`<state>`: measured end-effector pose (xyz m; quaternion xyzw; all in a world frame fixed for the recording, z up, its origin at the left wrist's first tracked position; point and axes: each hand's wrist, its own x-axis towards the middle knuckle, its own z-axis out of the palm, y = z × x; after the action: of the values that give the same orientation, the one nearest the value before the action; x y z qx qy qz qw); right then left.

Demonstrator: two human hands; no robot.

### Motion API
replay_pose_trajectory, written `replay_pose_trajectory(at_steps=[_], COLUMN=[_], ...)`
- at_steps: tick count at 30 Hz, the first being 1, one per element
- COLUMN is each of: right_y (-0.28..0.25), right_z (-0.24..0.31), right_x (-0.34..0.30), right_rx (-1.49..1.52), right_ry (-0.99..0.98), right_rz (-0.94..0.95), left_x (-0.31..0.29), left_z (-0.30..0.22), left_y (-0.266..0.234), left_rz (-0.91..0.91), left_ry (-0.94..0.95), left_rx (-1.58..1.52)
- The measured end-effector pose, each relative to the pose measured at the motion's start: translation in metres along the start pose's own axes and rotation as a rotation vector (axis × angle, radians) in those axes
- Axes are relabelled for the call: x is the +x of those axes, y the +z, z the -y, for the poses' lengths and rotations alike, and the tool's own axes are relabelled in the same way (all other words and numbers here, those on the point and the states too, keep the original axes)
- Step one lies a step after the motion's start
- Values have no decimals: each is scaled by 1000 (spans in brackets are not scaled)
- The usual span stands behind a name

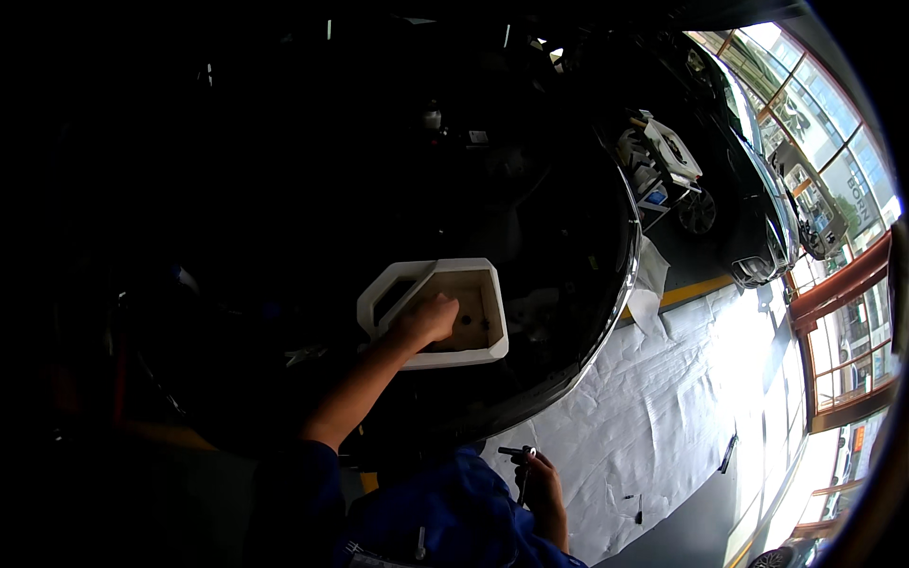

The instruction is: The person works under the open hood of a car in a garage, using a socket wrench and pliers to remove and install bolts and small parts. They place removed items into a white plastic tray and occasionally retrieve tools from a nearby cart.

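Note:
My left hand [428, 320] reaches forward into a white tray [492, 317] with a brown floor that rests on a dark car body. Its fingers are curled over something small inside the tray; what they hold is hidden. My right hand [542, 483] is low, near my blue sleeve [445, 516], and grips a slim dark metal tool [524, 464] with a cross handle that points downward.
The dark car's curved chrome-edged rim [620, 284] runs beside a white sheet [663, 398] spread on the floor. A small dark tool [639, 511] and a dark strip [727, 452] lie on the sheet. A second dark car [757, 218] and a white cart [672, 151] stand at the right, by bright windows.

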<state>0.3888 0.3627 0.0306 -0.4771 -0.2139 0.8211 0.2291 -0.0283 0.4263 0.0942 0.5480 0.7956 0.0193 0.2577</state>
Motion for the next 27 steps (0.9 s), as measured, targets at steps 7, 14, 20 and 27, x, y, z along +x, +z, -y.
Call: replay_pose_trajectory(at_steps=[7, 14, 20, 27], right_y=[-50, -34, 61, 123], right_z=[41, 108, 138, 133], right_x=[-7, -40, -34, -17], right_rx=[155, 43, -109, -357], right_ry=[-167, -288, -512, -474], right_rz=[7, 25, 365, 510], left_x=[26, -98, -154, -181], left_z=[19, -73, -130, -151], left_y=[27, -26, 51, 67], left_rz=[-144, -173, -251, -533], left_ry=[-63, 385, 398, 270], left_rx=[221, -1461, -1955, -1882])
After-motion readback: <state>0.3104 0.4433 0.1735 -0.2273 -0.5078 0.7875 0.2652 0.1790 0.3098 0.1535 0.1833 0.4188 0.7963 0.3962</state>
